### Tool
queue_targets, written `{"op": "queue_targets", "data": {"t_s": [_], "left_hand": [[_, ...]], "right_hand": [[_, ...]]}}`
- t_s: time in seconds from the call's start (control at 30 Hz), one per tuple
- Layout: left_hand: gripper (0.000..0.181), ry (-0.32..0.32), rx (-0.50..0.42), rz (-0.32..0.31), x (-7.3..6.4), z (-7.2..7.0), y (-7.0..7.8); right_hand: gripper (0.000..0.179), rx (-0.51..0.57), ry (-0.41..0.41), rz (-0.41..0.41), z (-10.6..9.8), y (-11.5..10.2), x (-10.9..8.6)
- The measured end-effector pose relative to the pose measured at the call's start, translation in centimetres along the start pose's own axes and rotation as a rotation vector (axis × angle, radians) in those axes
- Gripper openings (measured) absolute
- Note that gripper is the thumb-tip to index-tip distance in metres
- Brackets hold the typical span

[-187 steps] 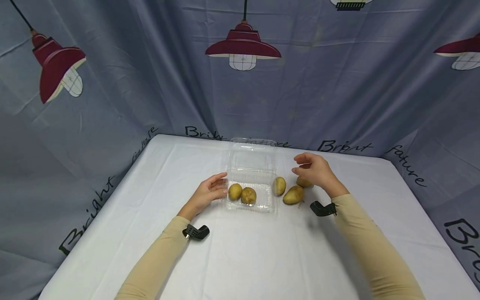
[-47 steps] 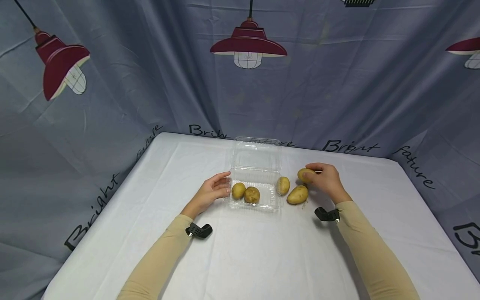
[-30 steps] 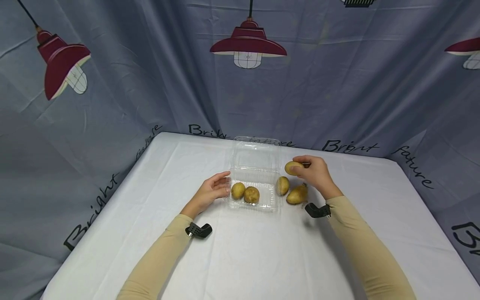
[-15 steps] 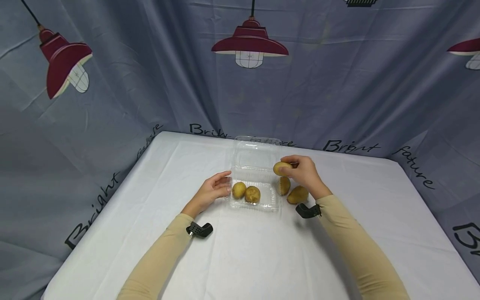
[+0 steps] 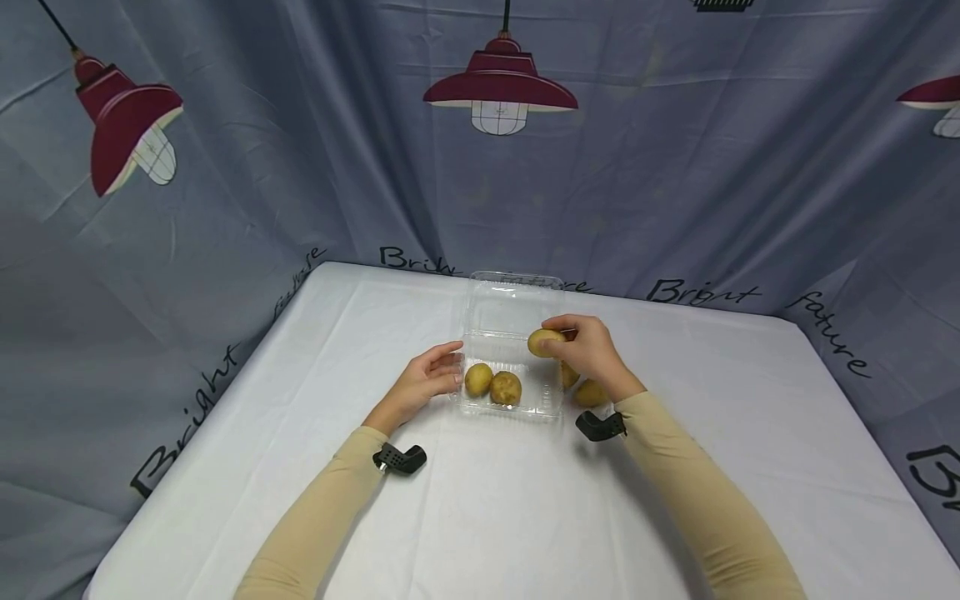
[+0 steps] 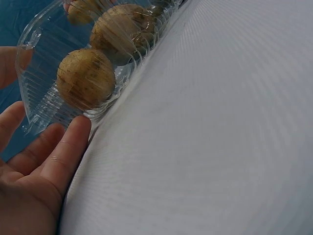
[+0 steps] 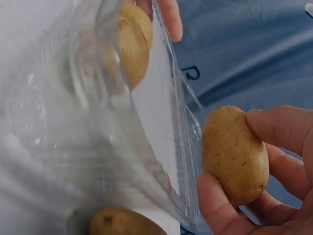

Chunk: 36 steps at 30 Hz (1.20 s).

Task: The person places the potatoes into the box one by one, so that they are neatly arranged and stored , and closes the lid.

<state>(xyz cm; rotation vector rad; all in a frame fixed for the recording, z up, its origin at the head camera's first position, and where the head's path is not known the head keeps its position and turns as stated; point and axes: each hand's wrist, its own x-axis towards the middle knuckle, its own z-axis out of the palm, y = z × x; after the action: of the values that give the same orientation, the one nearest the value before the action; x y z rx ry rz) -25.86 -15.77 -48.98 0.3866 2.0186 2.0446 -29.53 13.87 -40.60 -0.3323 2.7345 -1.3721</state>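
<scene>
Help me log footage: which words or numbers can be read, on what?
"Bright": left curtain
"Bri…": back curtain
"…re", behind box: back curtain
"Bright": back curtain
"fature": right curtain
"Br…": right curtain
Too small or unclear: left curtain's second word; right wrist view's letter
Potatoes, box: none

The clamshell container (image 5: 542, 388) is thin, clear, glossy plastic, its ribbed walls catching bright streaks. The raised potato (image 7: 234, 154) has smooth skin with a faint sheen and fine dark specks; the two boxed potatoes (image 5: 505, 388) look duller and slightly rougher. The tablecloth (image 5: 510, 508) is white fabric, matt and lightly creased. Behind it, the backdrop (image 5: 300, 125) is cloth with a soft sheen along its folds, its lamps (image 5: 500, 83) printed flat. Both sleeves (image 5: 300, 525) are smooth, matt cloth; the wrist devices (image 5: 402, 460) look like black matt plastic.
</scene>
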Motion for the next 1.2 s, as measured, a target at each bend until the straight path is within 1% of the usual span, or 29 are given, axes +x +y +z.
{"op": "queue_targets", "data": {"t_s": [0.17,0.37,0.57,0.77,0.9,1.07,1.2], "left_hand": [[0.070,-0.006,-0.008,0.009,0.0,0.0,0.0],[0.070,-0.007,-0.009,0.010,0.1,-0.1,-0.1],[0.070,-0.013,-0.007,0.007,0.1,-0.1,-0.1],[0.070,-0.006,-0.009,-0.006,0.1,-0.2,-0.1],[0.070,-0.004,-0.004,-0.007,0.1,-0.2,-0.1],[0.070,-0.005,-0.006,-0.007,0.0,-0.1,0.0],[0.070,-0.004,-0.012,-0.005,0.0,-0.1,0.0]], "right_hand": [[0.039,-0.015,-0.009,-0.026,0.9,-0.3,0.1],[0.038,-0.032,-0.038,-0.033,1.8,-0.6,0.0],[0.036,-0.016,-0.077,-0.034,2.6,-0.8,0.0],[0.038,-0.006,-0.100,-0.045,3.3,-0.9,0.0],[0.038,0.000,-0.103,-0.047,3.8,-1.1,0.0],[0.040,-0.026,-0.102,-0.062,4.2,-1.2,0.2],[0.041,-0.043,-0.101,-0.055,4.5,-1.3,0.3]]}}
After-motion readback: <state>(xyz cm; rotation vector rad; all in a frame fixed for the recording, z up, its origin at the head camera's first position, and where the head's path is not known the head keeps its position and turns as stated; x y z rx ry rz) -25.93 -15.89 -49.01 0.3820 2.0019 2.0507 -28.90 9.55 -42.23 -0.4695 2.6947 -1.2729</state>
